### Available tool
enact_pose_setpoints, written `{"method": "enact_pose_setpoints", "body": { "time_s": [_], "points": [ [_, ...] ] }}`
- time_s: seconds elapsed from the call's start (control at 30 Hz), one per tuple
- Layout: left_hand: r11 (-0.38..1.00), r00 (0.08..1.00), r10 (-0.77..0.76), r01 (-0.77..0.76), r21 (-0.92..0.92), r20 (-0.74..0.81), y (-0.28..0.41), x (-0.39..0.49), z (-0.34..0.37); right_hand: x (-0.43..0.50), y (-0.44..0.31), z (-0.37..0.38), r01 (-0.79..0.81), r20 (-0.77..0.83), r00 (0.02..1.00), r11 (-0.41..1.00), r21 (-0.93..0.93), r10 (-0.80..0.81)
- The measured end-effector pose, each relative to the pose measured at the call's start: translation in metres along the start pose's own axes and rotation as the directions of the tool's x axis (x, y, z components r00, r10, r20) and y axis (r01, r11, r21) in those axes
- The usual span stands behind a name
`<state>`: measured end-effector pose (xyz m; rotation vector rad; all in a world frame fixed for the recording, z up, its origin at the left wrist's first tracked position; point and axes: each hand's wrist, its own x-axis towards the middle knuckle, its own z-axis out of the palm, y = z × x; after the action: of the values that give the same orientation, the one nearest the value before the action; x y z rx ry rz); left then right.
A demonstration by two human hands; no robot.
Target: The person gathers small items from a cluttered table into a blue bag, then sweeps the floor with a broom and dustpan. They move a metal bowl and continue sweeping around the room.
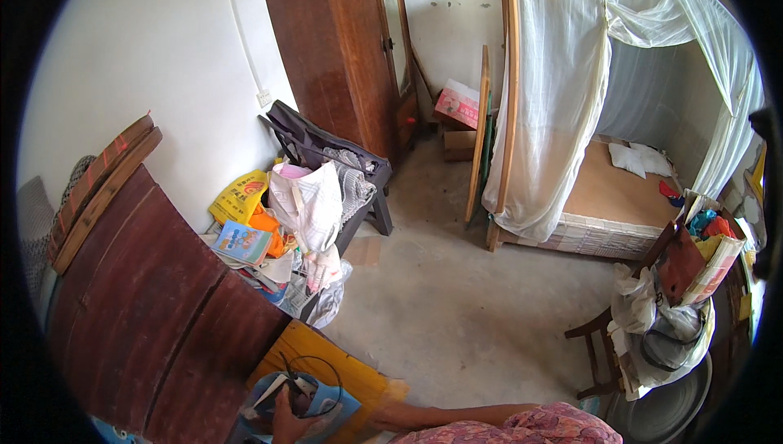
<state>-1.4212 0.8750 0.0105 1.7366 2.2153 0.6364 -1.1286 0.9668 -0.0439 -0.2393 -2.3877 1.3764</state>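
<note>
Low in the head view, my left hand (292, 414) is at the mouth of a blue bag or box (335, 406), its thumb pointing up. Its other fingers are hidden, so a grip cannot be made out. A thin black cable (338, 377) loops above the opening, and a pale flat piece (273, 386) sticks out of it. The blue container is on a yellow-brown wooden surface (312, 349). From a pink floral garment (538, 424), a bare forearm (443, 414) reaches left towards my right hand (380, 414), blurred and partly cut off by the lower edge.
A dark red wooden surface (177, 297) spans the left. Beyond it, a dark bench (382, 178) bears bags, cloth and a booklet (243, 241). A wardrobe (342, 46) and a bed (618, 190) under white netting (544, 107) stand behind. A laden wooden chair (602, 321) is right.
</note>
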Motion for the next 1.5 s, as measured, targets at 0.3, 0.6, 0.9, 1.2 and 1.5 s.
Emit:
{"method": "enact_pose_setpoints", "body": {
  "time_s": [0.3,0.6,0.9,1.2,1.5],
  "points": [
    [0.79,0.831,-0.516,0.368,-0.49,-0.208,0.007,0.001,0.023,-0.149,0.066,-0.027,-0.487,0.072,0.864,0.864,-0.131,0.498],
    [0.974,0.926,-0.225,0.213,-0.072,-0.303,0.004,0.0,0.019,-0.214,0.089,-0.049,-0.683,-0.057,0.73,0.728,-0.061,0.681],
    [0.822,0.947,-0.317,0.303,0.482,-0.054,0.035,0.03,-0.007,-0.247,0.097,-0.048,-0.714,0.04,0.685,0.681,-0.16,0.727],
    [0.643,0.952,-0.279,0.091,0.76,0.122,0.009,0.049,0.015,-0.307,0.106,-0.042,-0.835,-0.008,0.535,0.527,-0.156,0.845],
    [0.903,0.701,-0.323,0.026,0.429,0.636,0.028,0.121,-0.07,-0.34,0.093,-0.028,-0.953,-0.227,0.292,0.303,0.015,0.929]
  ]
}}
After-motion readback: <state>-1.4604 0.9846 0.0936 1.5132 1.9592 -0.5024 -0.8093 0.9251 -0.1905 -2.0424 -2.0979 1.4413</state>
